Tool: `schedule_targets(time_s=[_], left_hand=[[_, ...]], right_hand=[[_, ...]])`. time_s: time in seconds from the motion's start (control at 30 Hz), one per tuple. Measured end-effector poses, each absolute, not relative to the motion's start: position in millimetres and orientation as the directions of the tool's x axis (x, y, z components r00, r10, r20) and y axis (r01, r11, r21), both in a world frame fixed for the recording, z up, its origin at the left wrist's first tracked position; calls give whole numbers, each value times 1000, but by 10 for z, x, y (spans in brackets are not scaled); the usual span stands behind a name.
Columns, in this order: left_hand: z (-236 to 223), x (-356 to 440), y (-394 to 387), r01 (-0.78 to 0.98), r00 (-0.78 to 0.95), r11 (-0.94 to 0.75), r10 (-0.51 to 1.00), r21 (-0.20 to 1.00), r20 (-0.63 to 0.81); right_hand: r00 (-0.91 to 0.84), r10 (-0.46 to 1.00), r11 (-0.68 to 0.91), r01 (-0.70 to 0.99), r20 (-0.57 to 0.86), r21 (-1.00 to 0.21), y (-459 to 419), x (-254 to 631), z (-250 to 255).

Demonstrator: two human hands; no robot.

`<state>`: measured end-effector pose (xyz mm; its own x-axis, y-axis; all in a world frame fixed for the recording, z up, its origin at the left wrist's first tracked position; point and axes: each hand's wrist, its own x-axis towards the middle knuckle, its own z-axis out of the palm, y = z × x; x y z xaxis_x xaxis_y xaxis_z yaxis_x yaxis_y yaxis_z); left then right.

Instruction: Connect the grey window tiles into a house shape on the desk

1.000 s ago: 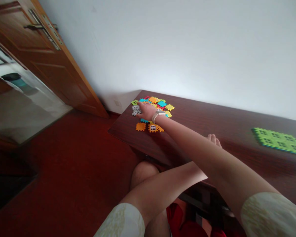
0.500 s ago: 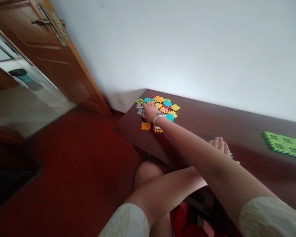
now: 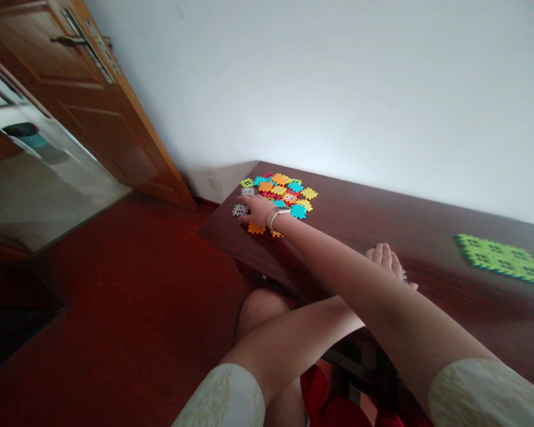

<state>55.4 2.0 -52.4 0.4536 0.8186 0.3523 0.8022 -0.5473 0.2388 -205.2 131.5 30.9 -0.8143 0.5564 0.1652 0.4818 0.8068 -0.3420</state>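
Observation:
A heap of colourful interlocking plastic tiles lies at the far left corner of the dark wooden table. My right arm, wearing a white wristband, reaches across to it. My right hand pinches a grey tile at the heap's near left edge, close to the table's side. My left arm crosses under the right one. My left hand rests on the table with its fingers stretched out. A small grey bit shows at its right edge.
A flat panel of joined green tiles lies at the table's right end. A wooden door stands open at the left over a red floor. A white wall runs behind the table. My knee is below the table edge.
My right hand drew back from the top of the heap toward the table's left edge, bringing a grey tile with it. My left hand stayed on the table.

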Motion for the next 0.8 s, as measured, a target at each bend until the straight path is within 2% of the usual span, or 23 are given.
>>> schedule_targets(time_s=[0.1,0.23,0.43,0.67,0.8], left_hand=[[-496,569,27,846,410,-496,840,196,355],[-458,553,32,846,436,-511,828,153,353],[-458,522,35,824,446,-522,838,220,314],[-409,428,18,791,476,-551,827,267,298],[-272,366,-15,791,497,-566,816,233,297]], right_hand=[[-827,539,820,472,159,-324,1233,-2081,271],[-804,571,809,517,166,-282,1145,-2042,314],[-858,464,884,431,222,-182,989,-1839,535],[-842,334,931,226,424,-285,848,-1148,790],[-786,335,934,205,519,-293,706,-456,873]])
